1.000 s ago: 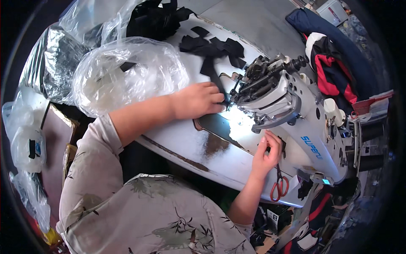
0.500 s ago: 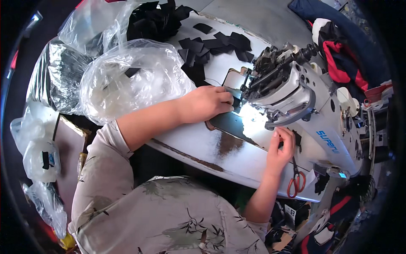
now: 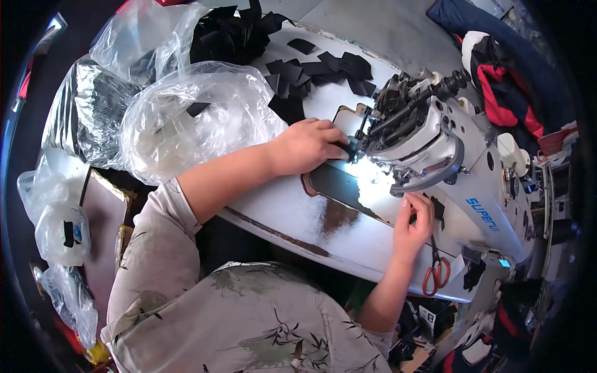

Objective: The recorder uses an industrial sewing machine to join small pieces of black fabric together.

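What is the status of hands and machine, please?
Left hand at machine, grip partly hidden. Right hand loosely curled, scissors close. Black pieces beyond left hand.

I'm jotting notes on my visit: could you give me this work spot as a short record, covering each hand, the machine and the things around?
Machine: white sewing machine, lit at the needle area
Left hand: beside the needle area; what lies under it is unclear
Right hand: near the machine head, slightly curled, nothing visible in it
Scissors: red-handled scissors, near the table edge
Cut pieces: loose black pieces, beside a larger black pile
Packaging: clear plastic bag
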`<state>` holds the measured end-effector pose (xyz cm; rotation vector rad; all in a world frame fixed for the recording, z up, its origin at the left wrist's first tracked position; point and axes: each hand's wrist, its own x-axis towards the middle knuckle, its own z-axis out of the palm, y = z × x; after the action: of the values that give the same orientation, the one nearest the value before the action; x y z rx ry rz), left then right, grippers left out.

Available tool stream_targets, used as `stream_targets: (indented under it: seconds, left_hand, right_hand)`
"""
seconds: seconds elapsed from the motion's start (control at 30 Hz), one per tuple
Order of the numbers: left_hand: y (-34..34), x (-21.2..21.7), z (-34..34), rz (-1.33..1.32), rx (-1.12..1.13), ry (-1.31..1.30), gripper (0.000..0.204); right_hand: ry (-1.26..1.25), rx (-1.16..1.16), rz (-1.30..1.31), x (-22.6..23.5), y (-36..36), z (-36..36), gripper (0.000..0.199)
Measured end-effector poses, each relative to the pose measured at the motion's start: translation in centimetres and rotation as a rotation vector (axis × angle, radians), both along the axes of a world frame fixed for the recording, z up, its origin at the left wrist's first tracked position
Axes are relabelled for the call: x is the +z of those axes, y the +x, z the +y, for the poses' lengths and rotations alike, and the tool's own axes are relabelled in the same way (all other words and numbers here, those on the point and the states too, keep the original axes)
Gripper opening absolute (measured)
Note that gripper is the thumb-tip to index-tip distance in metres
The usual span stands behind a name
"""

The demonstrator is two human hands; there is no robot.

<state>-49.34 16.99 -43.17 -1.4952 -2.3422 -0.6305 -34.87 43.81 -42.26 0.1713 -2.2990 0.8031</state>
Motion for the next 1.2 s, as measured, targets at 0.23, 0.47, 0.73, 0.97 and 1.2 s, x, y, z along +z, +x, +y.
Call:
stream_targets:
  seconds: [0.23,0.47,0.73,0.97,1.2]
  left_hand:
    - [-0.5,0.2,-0.3,-0.019,-0.010,-0.028,0.028]
    - [2.8,2.4,0.0,-0.029,0.007,-0.293,0.032]
    - [6.5,3.2,0.6,-0.131,-0.056,-0.172,0.037]
    - [5.2,2.2,0.3,-0.183,-0.096,-0.012,0.030]
    - [4.1,1.4,0.3,-0.147,-0.083,-0.018,0.036]
  right_hand:
    - [0.034,-0.007,0.000,-0.5,0.1,0.4,0.008]
    - [-0.024,-0.017,-0.002,-0.5,0.0,0.1,0.009]
    - [-0.005,0.011,-0.008,-0.5,-0.3,-0.4,0.011]
    - [0.018,0.032,-0.039,-0.7,-0.4,-0.4,0.012]
    - [0.151,0.153,-0.040,0.1,0.0,-1.6,0.016]
